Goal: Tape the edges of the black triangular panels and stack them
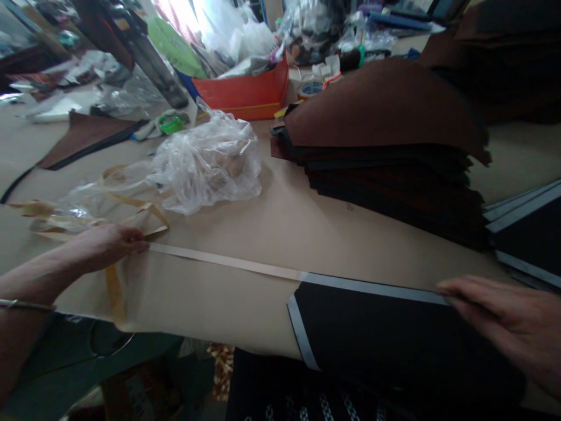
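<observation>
A black panel (385, 333) with pale grey strips along its edges lies at the front of the table, partly over its edge. My right hand (504, 316) grips the panel's upper right edge, thumb and fingers closed on it. From the panel's upper left corner a thin pale tape (228, 263) runs taut to the left. My left hand (111, 245) pinches the far end of this tape. Yellowish backing strip (114, 292) hangs below the left hand, and more of it lies loosely curled behind.
A crumpled clear plastic bag (210, 161) lies behind the tape. Stacked brown and black cut pieces (385, 111) stand at the back right, with more grey-edged black panels (530, 228) at far right. A red box (245, 90) and a tape roll (310, 89) are at the back.
</observation>
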Tool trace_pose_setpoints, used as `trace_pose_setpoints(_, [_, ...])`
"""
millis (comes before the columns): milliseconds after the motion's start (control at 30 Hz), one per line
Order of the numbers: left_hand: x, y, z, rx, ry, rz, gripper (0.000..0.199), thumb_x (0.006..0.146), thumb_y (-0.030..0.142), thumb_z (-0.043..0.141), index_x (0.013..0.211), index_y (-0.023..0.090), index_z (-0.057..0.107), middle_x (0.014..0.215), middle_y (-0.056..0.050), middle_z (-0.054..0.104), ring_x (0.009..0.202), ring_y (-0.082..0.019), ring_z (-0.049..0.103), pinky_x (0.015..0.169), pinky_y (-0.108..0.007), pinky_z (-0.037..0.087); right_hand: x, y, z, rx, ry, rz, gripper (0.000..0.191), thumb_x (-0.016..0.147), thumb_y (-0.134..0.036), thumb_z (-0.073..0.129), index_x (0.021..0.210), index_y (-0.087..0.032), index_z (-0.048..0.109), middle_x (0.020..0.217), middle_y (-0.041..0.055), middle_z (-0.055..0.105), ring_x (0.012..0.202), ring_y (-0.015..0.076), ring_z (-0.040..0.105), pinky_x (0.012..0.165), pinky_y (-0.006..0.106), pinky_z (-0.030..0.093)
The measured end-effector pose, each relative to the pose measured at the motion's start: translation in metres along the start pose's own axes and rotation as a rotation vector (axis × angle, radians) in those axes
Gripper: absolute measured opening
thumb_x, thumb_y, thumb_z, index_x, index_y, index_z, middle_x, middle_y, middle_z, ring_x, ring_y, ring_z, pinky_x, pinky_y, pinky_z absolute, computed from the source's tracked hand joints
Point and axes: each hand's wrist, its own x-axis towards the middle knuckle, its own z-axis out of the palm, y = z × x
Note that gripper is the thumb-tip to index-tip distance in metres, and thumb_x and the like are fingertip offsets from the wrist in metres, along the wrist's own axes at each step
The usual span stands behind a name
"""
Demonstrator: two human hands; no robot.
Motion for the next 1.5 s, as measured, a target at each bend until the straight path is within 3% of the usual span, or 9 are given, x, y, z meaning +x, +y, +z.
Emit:
trace_pose_setpoints(100, [-0.003,0.003,-0.005,0.022,-0.063,-0.001,0.027,0.075,0.037,0.052,0.077,0.017,0.070,0.060,0.004,0.063,0.063,-0.014,0.056,0.059,-0.018,0.032,0.036,-0.072,0.026,0.163,-0.300,-0.260,0.024,0.090,-0.020,0.043,0.090,-0.025,0.066,0.083,0.0026,0.065,0.069,0.0134,0.061,0.062,0.025,0.047])
trace_pose_setpoints(200, [-0.009,0.008,-0.007,0.035,-0.074,0.002,0.028,0.079,0.037,0.049,0.081,0.017,0.069,0.059,0.005,0.059,0.063,-0.014,0.054,0.059,-0.018,0.030,0.061,-0.105,0.058,0.108,-0.329,-0.381,0.030,0.085,-0.009,0.045,0.103,-0.024,0.065,0.088,0.0013,0.063,0.067,0.0107,0.057,0.060,0.023,0.043])
trace_pose_setpoints(433, [-0.024,0.014,-0.007,0.042,0.011,-0.028,0.031,0.083,0.038,0.046,0.076,0.016,0.067,0.054,0.007,0.049,0.060,-0.010,0.047,0.059,-0.016,0.027,0.072,-0.108,0.087,-0.177,-0.290,-0.438,0.049,0.081,-0.007,0.047,0.121,-0.033,0.056,0.086,0.0011,0.059,0.050,0.0082,0.045,0.048,0.025,0.029])
trace_pose_setpoints(600, [-0.046,0.029,-0.017,0.049,0.191,0.039,0.030,0.080,0.041,0.052,0.085,0.016,0.066,0.065,0.003,0.056,0.066,-0.015,0.051,0.063,-0.021,0.033,0.071,-0.110,0.069,0.192,-0.343,-0.248,0.037,0.089,-0.025,0.045,0.126,-0.025,0.046,0.084,0.0019,0.060,0.065,0.0132,0.054,0.062,0.027,0.040])
trace_pose_setpoints(733, [-0.079,0.088,-0.013,-0.016,0.335,0.300,0.029,0.087,0.038,0.046,0.096,0.015,0.063,0.092,-0.005,0.064,0.090,-0.020,0.055,0.082,-0.030,0.040,0.064,-0.110,0.051,0.367,-0.287,-0.081,0.019,0.094,-0.031,0.033,0.095,-0.020,0.048,0.072,-0.0011,0.054,0.065,0.0125,0.051,0.064,0.027,0.039])
trace_pose_setpoints(900, [-0.114,0.196,0.012,-0.146,0.255,0.730,0.020,0.088,0.034,0.051,0.100,0.022,0.061,0.098,-0.003,0.066,0.092,-0.016,0.060,0.084,-0.025,0.044,0.058,-0.121,0.050,0.492,-0.189,-0.128,0.024,0.089,-0.028,0.043,0.072,-0.018,0.056,0.074,0.0003,0.052,0.069,0.0117,0.049,0.065,0.026,0.038])
trace_pose_setpoints(1033, [-0.121,0.244,0.022,-0.110,0.232,0.792,0.012,0.084,0.027,0.053,0.088,0.020,0.062,0.090,-0.008,0.067,0.083,-0.024,0.062,0.073,-0.035,0.046,0.060,-0.128,0.064,0.684,-0.269,0.052,0.019,0.083,-0.029,0.052,0.075,-0.016,0.063,0.068,-0.0013,0.053,0.062,0.0101,0.051,0.057,0.023,0.038])
trace_pose_setpoints(1233, [-0.112,0.254,0.020,-0.043,0.222,0.748,0.015,0.078,0.028,0.059,0.089,0.018,0.061,0.078,-0.011,0.069,0.080,-0.031,0.064,0.070,-0.042,0.045,0.064,-0.137,0.094,0.932,-0.309,0.336,0.061,0.075,-0.023,0.056,0.132,-0.018,0.036,0.053,-0.0123,0.043,0.034,0.0078,0.042,0.034,0.020,0.033])
trace_pose_setpoints(1500, [-0.110,0.255,0.012,-0.008,0.176,0.784,0.012,0.077,0.024,0.056,0.072,0.016,0.064,0.071,-0.012,0.068,0.074,-0.030,0.066,0.073,-0.047,0.044,0.064,-0.144,0.106,0.615,-0.274,0.206,0.037,0.077,-0.015,0.052,0.114,-0.018,0.050,0.052,-0.0095,0.048,0.038,0.0063,0.044,0.043,0.020,0.033])
